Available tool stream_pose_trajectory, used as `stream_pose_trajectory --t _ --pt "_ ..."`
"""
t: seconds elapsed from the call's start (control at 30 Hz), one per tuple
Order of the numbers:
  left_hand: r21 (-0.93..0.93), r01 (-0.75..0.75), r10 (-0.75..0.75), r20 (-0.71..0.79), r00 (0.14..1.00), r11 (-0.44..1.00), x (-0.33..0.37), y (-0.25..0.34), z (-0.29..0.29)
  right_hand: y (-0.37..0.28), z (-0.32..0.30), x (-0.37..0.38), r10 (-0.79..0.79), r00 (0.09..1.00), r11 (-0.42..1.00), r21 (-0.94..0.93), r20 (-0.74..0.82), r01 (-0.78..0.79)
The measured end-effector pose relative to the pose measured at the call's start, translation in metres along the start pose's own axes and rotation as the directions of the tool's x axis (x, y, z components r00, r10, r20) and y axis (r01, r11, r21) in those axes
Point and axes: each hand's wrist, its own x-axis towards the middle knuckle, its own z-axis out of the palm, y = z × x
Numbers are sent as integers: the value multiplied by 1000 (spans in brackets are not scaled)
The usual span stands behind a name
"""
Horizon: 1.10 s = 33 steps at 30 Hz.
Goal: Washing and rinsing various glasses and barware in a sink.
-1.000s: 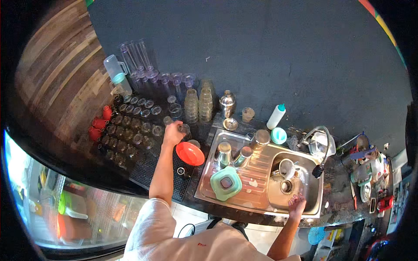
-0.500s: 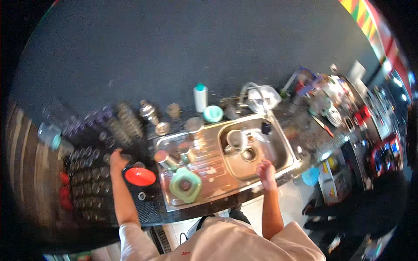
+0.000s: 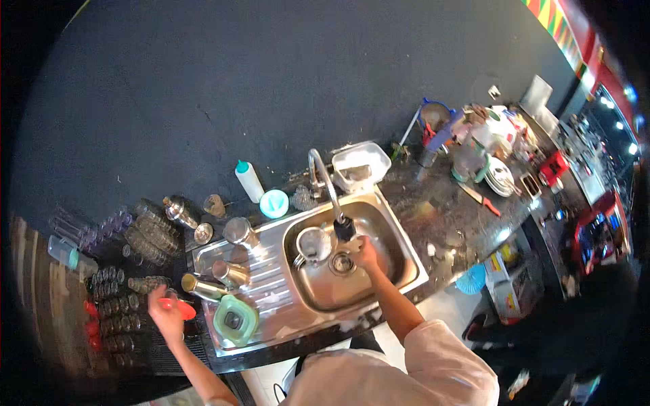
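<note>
My left hand (image 3: 164, 317) is over the left end of the counter, overlapping the near side of a red shallow dish (image 3: 179, 308). Its fingers are blurred, so I cannot tell whether they grip the dish. In the sink (image 3: 401, 287), my right hand (image 3: 366, 253) is closed just below the black nozzle (image 3: 344, 229) of the tap (image 3: 326, 177); what its fingers hold, if anything, is hidden. A clear glass jug (image 3: 313, 243) stands in the basin beside the drain (image 3: 341, 262).
Metal cups (image 3: 203, 286) and a green square container (image 3: 235, 321) are on the drainboard (image 3: 271, 318). Rows of glasses (image 3: 122, 303) fill the left side. Behind the sink stand a white squeeze bottle (image 3: 249, 181) and a clear tub (image 3: 361, 166). A red-handled knife (image 3: 480, 199) lies right.
My right hand has moved from the sink's near rim into the basin beneath the tap. My left hand has come nearer, over the red dish. The whole view has shifted.
</note>
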Motion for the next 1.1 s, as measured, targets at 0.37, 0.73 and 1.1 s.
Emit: stream_pose_trajectory --t 0.37,0.73,1.1 --pt "-236 520 -154 786 598 821 -178 190 264 -20 -5 55 -347 862 893 -150 370 424" --pt "-559 562 -333 463 821 610 -176 235 391 -59 -83 28 -506 649 851 206 568 484" --pt "-361 622 -411 511 755 695 -183 211 377 -60 -48 75 -492 793 871 206 359 447"
